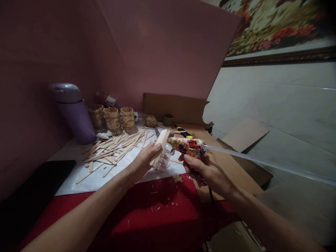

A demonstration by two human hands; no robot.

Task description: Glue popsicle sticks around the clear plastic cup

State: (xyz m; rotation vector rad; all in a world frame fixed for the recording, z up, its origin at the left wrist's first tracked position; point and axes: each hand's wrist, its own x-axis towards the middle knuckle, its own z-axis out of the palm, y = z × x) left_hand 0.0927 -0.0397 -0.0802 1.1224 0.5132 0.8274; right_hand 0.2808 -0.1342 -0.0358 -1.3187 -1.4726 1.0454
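Observation:
My left hand [145,159] is closed on a clear ribbed plastic container [166,158]. Pale wooden craft sticks [161,145] stand along its side, with my thumb resting on them. In my right hand [203,169] is a flower-patterned glue gun [187,145], its front end close to the top of the container. A long translucent glue stick [262,162] runs out of the gun's back toward the right. Left of my hands, a loose pile of craft sticks [112,152] covers part of the white sheet [78,187].
Carved-looking tan cups [127,119] stand at the back beside a purple bottle [78,117]. Behind the gun lie a twine ball [151,121], a small brown pot [168,119] and a black-and-yellow cutter [183,132]. Cardboard [225,161] lies right; scraps dot the red cloth [147,217].

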